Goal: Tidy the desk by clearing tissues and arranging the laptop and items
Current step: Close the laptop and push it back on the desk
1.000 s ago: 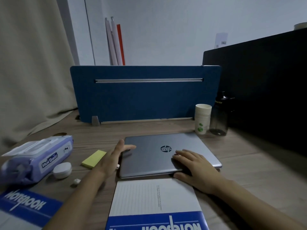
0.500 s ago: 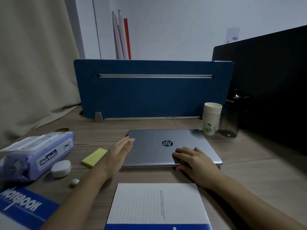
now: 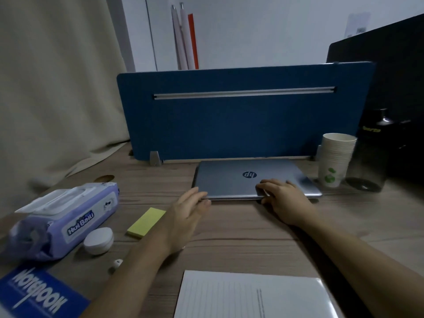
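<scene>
A closed silver laptop lies flat on the wooden desk, its back edge against the blue divider panel. My left hand touches the laptop's front left corner with straight fingers. My right hand rests with spread fingers on the lid near the front edge. A purple wet-wipe pack lies at the left. Beside it are a yellow sticky-note pad, a small round white case and a tiny white earbud.
A stack of paper cups and a dark bottle stand right of the laptop. A white lined notebook lies at the front edge, a blue notebook at the front left. A beige curtain hangs on the left.
Both hands have pushed the laptop away from me across the desk until it reached the blue divider. The gap between laptop and white notebook has widened.
</scene>
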Demonstrator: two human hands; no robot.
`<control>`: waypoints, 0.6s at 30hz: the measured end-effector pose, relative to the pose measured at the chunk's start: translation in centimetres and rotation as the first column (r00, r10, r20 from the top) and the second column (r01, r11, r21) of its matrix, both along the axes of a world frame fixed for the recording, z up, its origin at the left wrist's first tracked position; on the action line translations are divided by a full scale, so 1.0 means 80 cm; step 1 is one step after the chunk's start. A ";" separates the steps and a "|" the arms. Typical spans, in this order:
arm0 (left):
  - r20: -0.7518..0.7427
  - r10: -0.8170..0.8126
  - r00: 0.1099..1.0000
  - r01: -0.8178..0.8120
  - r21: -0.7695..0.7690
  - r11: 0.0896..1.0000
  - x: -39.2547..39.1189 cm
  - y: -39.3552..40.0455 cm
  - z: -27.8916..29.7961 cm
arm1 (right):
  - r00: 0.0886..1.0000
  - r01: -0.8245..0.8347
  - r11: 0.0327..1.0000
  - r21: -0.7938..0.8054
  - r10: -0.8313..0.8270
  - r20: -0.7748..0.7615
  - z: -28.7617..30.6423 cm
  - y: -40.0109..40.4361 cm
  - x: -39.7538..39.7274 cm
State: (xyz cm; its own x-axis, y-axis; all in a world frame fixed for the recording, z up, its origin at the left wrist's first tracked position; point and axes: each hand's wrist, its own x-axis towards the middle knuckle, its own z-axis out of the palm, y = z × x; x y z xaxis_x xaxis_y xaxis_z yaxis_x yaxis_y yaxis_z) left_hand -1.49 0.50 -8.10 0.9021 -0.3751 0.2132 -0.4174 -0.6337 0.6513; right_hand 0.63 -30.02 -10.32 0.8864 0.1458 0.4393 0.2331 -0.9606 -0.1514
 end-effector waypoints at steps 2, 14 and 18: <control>0.010 -0.009 1.000 0.009 0.012 1.000 0.002 -0.002 -0.003 | 1.000 0.016 1.000 0.011 -0.016 -0.009 0.000 -0.003 0.012; 0.078 -0.020 0.997 0.018 0.026 1.000 -0.002 -0.004 0.000 | 0.999 -0.035 0.993 0.115 0.032 0.022 0.003 -0.006 0.011; 0.125 0.011 0.992 -0.012 0.011 1.000 -0.009 0.000 0.008 | 0.998 -0.061 0.951 0.303 0.068 -0.015 0.007 -0.004 -0.015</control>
State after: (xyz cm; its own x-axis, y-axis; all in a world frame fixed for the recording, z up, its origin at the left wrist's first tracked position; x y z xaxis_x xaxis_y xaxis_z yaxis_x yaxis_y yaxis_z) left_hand -2.22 0.48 -7.49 0.8731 -0.3678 0.3200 -0.4875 -0.6463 0.5871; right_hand -0.57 -30.34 -9.77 0.8906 0.0669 0.4498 0.2856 -0.8520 -0.4389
